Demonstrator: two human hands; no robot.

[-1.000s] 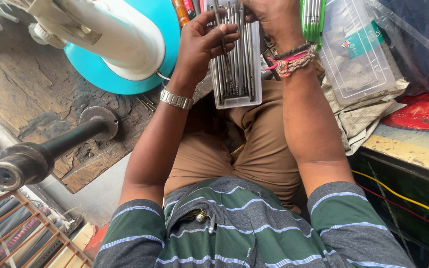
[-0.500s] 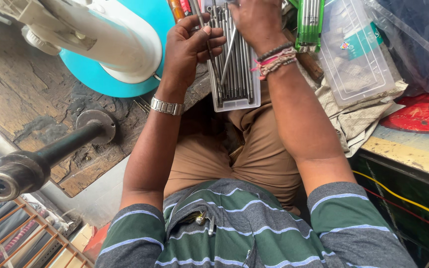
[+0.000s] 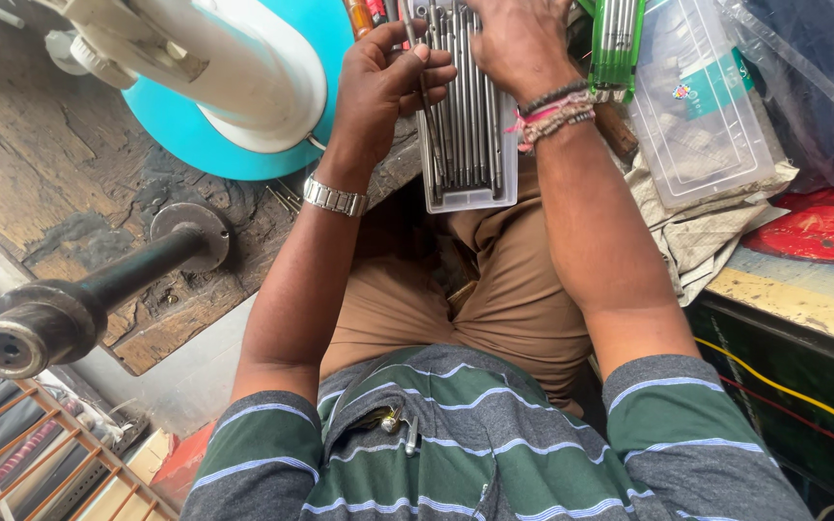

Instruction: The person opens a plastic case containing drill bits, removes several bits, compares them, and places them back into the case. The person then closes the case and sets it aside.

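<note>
A clear plastic box (image 3: 467, 200) full of long thin metal rods (image 3: 470, 125) rests at the edge of the worn wooden bench, above my lap. My left hand (image 3: 383, 82), with a metal watch on its wrist, pinches one of the rods between thumb and fingers at the box's left side. My right hand (image 3: 518, 43), with beaded bands on its wrist, lies over the top of the rods; its fingers are mostly cut off by the frame's upper edge.
A white and turquoise machine (image 3: 234, 77) stands on the bench at the upper left. A dark metal shaft (image 3: 79, 309) juts out at the left. A green pack of rods (image 3: 615, 43), an empty clear box (image 3: 702, 106) and a red lid (image 3: 822, 227) sit to the right.
The view has shifted slightly, so the box and hands sit higher in the frame. My left hand has closed its fingers on a single rod at the box's left side.
</note>
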